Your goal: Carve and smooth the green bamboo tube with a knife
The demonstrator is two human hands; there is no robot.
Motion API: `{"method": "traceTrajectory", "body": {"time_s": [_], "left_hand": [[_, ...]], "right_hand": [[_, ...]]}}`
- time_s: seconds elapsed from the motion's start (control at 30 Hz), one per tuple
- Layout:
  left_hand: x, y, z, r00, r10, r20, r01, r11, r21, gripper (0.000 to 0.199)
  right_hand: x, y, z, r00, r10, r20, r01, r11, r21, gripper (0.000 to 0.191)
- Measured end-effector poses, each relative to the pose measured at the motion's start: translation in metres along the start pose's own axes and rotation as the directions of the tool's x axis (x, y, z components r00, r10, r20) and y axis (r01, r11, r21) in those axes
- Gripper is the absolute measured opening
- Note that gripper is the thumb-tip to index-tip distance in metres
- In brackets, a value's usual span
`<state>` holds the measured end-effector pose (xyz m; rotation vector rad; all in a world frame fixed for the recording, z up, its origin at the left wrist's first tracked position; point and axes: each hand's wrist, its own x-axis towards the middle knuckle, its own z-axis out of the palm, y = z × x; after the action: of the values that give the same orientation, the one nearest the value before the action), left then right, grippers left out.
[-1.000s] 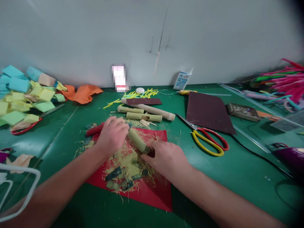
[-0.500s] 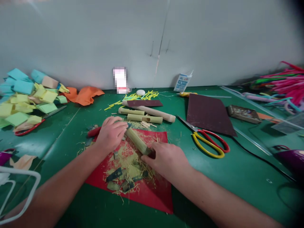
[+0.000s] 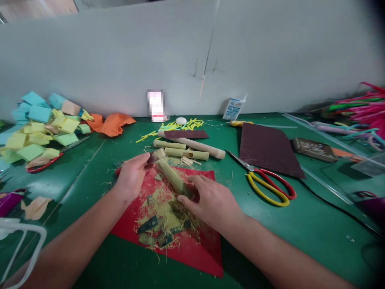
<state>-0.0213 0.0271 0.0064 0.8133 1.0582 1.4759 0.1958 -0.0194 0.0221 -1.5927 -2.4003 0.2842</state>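
Note:
My right hand [image 3: 212,200] is closed around the near end of a pale green bamboo tube [image 3: 173,176], which slants across a red sheet [image 3: 204,257]. In my left hand [image 3: 132,174] is a small piece of sandpaper [image 3: 156,155], pinched by the fingertips and coated with pale dust. It is just off the tube's far end. Bamboo shavings [image 3: 168,214] and several worn dark scraps [image 3: 147,224] lie on the sheet. Part of a red object [image 3: 118,171] shows behind my left hand; the rest is hidden.
Beyond the sheet lie two bamboo pieces [image 3: 192,154] and a pale stick [image 3: 207,147]. Open scissors [image 3: 267,186] and a dark brown sheet [image 3: 267,148] are on the right. Folded paper pieces [image 3: 39,132] pile up at left, near red-handled scissors [image 3: 45,166]. A grey wall [image 3: 120,60] stands behind.
My left hand has drawn back leftward from the tube's far end, uncovering it and the sandpaper. My right hand keeps its hold. The view has tilted slightly upward.

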Motion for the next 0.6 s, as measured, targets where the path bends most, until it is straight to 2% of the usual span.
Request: {"method": "traceTrajectory", "body": {"time_s": [0.07, 0.13, 0.33, 0.6], "left_hand": [[0.0013, 0.0004, -0.0012, 0.996, -0.088, 0.021, 0.088, 0.996, -0.004, 0.023], [0.0017, 0.0003, -0.0022, 0.992, -0.126, 0.017, 0.126, 0.992, -0.004, 0.023], [-0.0024, -0.0008, 0.0017, 0.998, -0.054, -0.015, 0.053, 0.998, -0.04, 0.023], [-0.002, -0.0029, 0.0031, 0.996, 0.017, -0.09, -0.021, 0.999, -0.043, 0.022]], "right_hand": [[0.0019, -0.0003, 0.0029, 1.0, -0.015, 0.02, 0.014, 0.999, 0.049, 0.03], [0.0026, -0.0012, 0.0046, 0.999, -0.027, 0.033, 0.024, 0.997, 0.067, 0.029], [-0.002, -0.0048, 0.0009, 0.989, -0.14, 0.035, 0.138, 0.989, 0.06, 0.053], [-0.0062, -0.0066, -0.0012, 0.982, -0.174, 0.076, 0.168, 0.982, 0.083, 0.044]]}}
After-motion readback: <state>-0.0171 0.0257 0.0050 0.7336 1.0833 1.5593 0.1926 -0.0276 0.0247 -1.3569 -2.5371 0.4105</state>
